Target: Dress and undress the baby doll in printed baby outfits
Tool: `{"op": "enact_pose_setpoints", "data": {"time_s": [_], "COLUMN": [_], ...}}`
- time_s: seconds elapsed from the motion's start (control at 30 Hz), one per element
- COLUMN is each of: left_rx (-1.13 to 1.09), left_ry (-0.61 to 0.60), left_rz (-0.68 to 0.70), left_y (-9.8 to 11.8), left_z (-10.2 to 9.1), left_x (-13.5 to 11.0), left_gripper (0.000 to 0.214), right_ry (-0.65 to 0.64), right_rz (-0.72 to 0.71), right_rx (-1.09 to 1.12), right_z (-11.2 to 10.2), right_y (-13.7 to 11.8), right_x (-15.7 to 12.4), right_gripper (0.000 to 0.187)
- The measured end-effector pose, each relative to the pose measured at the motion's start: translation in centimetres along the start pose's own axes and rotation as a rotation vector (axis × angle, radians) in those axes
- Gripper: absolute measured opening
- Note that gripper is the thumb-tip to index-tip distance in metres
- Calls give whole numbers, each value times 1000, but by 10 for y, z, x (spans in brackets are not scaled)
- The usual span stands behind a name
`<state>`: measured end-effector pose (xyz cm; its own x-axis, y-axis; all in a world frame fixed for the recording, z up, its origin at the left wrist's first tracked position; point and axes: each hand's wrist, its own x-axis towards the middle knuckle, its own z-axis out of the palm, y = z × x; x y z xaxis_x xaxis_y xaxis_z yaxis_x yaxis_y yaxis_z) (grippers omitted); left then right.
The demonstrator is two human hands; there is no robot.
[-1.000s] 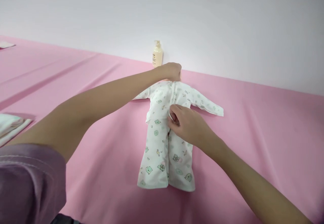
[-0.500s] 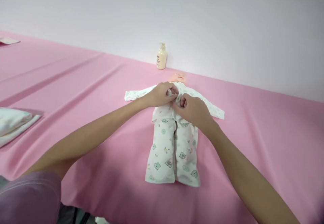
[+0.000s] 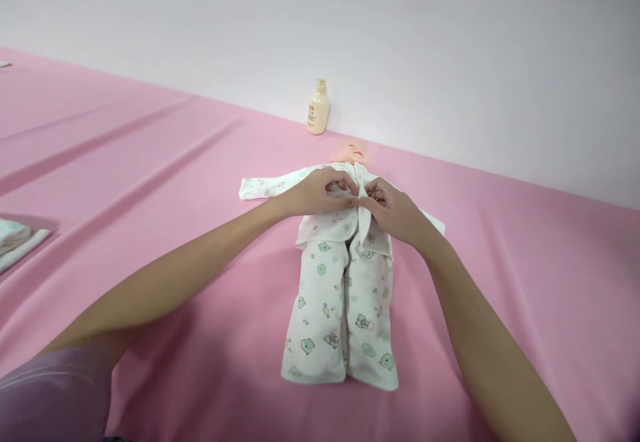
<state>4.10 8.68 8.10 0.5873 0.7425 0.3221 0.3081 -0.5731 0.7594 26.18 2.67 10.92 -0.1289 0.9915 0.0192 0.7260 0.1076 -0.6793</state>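
A baby doll (image 3: 351, 151) lies on its back, dressed in a white long-sleeved baby jacket (image 3: 327, 227) and white trousers (image 3: 320, 315) printed with green animals. Over the chest, my left hand (image 3: 327, 192) has thumb and fingers closed at the jacket's front edge. My right hand (image 3: 395, 209) pinches the opposite front edge, lifting the cloth into a small fold. The fingertips of both hands nearly meet at the middle of the chest. Whatever fastener lies between them is too small to make out. The doll's hands and feet are hidden inside the clothes.
Behind the doll's head a cream pump bottle (image 3: 318, 109) stands against the white wall (image 3: 150, 22). Folded printed cloth (image 3: 20, 242) lies at the left edge. A pink sheet (image 3: 200, 155) with creases covers the surface.
My right hand has gone from a loose curl to a pinch and raised the jacket's front edge. My left hand has shifted slightly right toward it. The view has tilted a little.
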Motion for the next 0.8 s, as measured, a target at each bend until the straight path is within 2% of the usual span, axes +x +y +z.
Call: {"op": "enact_pose_setpoints", "data": {"time_s": [0.13,0.27,0.6,0.8], "left_rx": [1,-41,-12,-45], "left_ry": [36,64,143,19], "left_rz": [-29,-61,-108,-166], "left_y": [6,7,10,15], "left_z": [1,5,14,4], "left_x": [-2,-2,-5,-7], "left_gripper": [24,17,16,16], "right_ry": [-34,-22,15,28], "right_rz": [-1,15,31,-9], "right_rx": [57,75,63,77], "right_z": [-4,-4,-2,-2], "right_y": [3,3,10,14], "right_x": [-1,-1,4,7], "right_gripper": [16,20,29,29]}}
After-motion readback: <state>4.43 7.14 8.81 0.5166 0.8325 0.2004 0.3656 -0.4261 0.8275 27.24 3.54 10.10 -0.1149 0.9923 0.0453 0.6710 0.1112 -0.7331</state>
